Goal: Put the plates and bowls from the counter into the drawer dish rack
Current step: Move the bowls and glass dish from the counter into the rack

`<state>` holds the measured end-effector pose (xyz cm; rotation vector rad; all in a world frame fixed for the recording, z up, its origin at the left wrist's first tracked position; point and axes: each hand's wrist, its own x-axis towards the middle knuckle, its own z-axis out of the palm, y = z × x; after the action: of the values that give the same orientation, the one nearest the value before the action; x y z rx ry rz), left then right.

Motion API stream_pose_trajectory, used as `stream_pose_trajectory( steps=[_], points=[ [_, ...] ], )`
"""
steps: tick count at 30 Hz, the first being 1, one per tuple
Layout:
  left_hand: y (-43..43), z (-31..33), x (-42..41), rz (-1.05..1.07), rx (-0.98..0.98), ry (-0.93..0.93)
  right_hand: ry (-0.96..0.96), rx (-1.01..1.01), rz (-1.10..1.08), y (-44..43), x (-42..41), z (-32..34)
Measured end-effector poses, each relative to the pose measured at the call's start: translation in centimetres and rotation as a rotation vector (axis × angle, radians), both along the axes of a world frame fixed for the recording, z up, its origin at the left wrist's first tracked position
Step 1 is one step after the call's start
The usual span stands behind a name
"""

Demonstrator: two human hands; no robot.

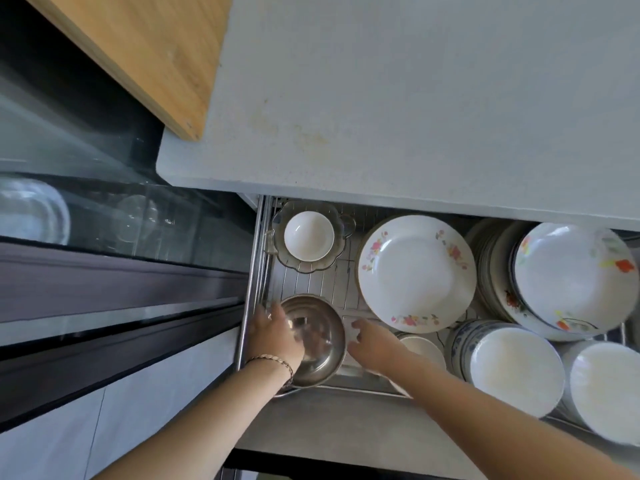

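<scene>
Here's the steel bowl [318, 355]: round, shiny, deep, its inside blurred with reflections. It sits in the front-left corner of the drawer dish rack [311, 282], mouth facing straight up; being round, it shows no long axis. The left hand [273, 336] grasps its left rim, fingers curled over the edge. The right hand [375, 344] reaches to the right rim, fingertips at the edge, but the blur hides whether they grip. A floral plate [415, 271] lies towards the rack's back edge, just right of the bowl.
</scene>
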<state>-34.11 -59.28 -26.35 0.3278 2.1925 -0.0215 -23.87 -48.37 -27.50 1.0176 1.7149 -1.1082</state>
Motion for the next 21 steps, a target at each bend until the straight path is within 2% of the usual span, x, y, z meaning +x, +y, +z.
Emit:
stream_pose_trajectory(
  steps=[3,7,13,17,21],
  points=[
    [3.9,4.5,-1.0,-0.003,0.208,0.048,0.048,0.015,0.077,3.8,0.0,4.4],
    [10.7,10.4,-2.4,0.075,0.364,0.085,0.136,0.127,0.151,10.0,-1.0,10.4],
    [20.7,17.9,-7.5,0.299,0.659,0.085,0.372,0.356,0.082,19.4,-6.2,18.9],
    [26.0,20.2,-11.9,0.408,0.780,0.065,0.438,0.451,-0.054,24.8,-10.7,20.5],
    [31.1,19.5,-16.2,0.509,0.817,0.010,0.517,0.418,-0.351,29.5,-15.5,19.4]
  ],
)
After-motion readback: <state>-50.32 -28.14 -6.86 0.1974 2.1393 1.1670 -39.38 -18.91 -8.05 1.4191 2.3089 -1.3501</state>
